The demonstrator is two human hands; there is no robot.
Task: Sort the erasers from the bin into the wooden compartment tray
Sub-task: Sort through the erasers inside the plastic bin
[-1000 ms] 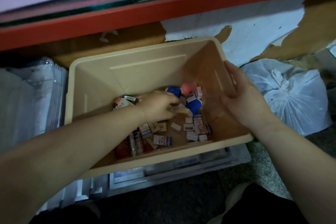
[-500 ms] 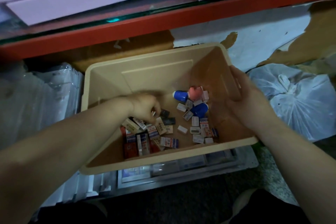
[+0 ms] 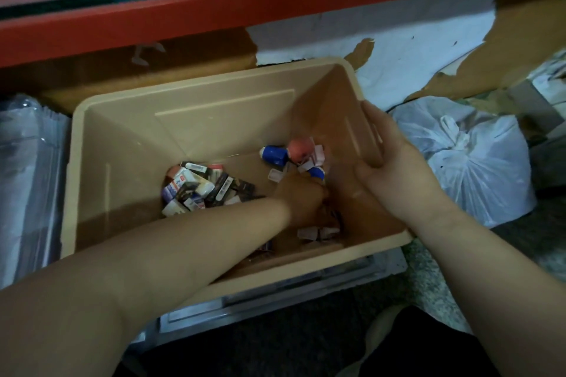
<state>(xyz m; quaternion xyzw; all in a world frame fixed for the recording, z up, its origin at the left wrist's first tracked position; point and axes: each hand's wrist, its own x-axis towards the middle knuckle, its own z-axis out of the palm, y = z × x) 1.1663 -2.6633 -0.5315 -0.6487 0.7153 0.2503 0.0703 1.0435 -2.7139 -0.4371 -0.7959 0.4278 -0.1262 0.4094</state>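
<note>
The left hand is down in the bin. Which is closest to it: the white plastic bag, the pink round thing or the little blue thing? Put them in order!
1. Little blue piece: just beyond the left hand, almost touching.
2. Pink round piece: farther back in the bin.
3. White plastic bag: outside the bin, on the right.
</note>
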